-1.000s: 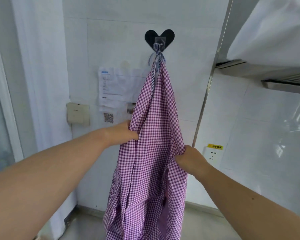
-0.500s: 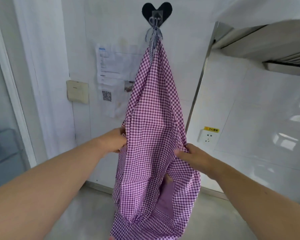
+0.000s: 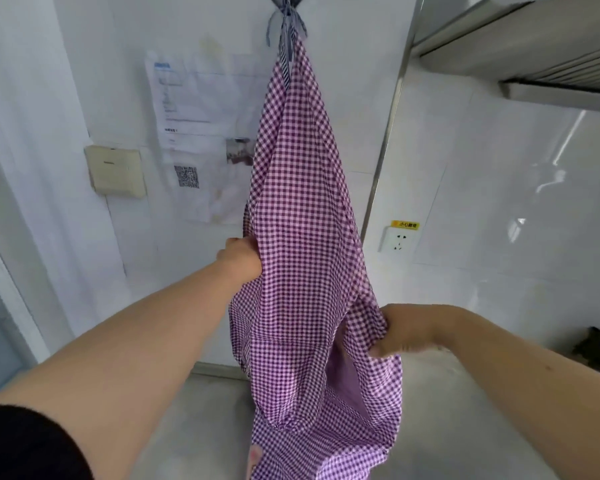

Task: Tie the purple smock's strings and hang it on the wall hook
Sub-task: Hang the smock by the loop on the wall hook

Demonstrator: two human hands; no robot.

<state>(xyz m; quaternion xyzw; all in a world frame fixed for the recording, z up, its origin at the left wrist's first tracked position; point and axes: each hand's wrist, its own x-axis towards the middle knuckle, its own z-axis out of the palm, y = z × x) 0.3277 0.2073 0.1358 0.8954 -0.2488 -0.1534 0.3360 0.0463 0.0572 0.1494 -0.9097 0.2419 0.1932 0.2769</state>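
The purple checked smock hangs down the white wall from its knotted blue-striped strings at the top edge of the head view. The black heart-shaped hook shows only as a sliver there. My left hand grips the smock's left edge at mid height. Lower and nearer to me, my right hand pinches the right edge and holds it out to the right. The cloth spreads between both hands, and its hem hangs below them.
Printed papers and a QR code are stuck on the wall beside a beige switch box. A metal corner strip runs down right of the smock. A wall socket sits on the tiled wall, under a range hood.
The view has tipped down, so the hook has slid to the top edge. My right hand has dropped lower and pulled the smock's right edge outward. My left hand stays on the left edge.
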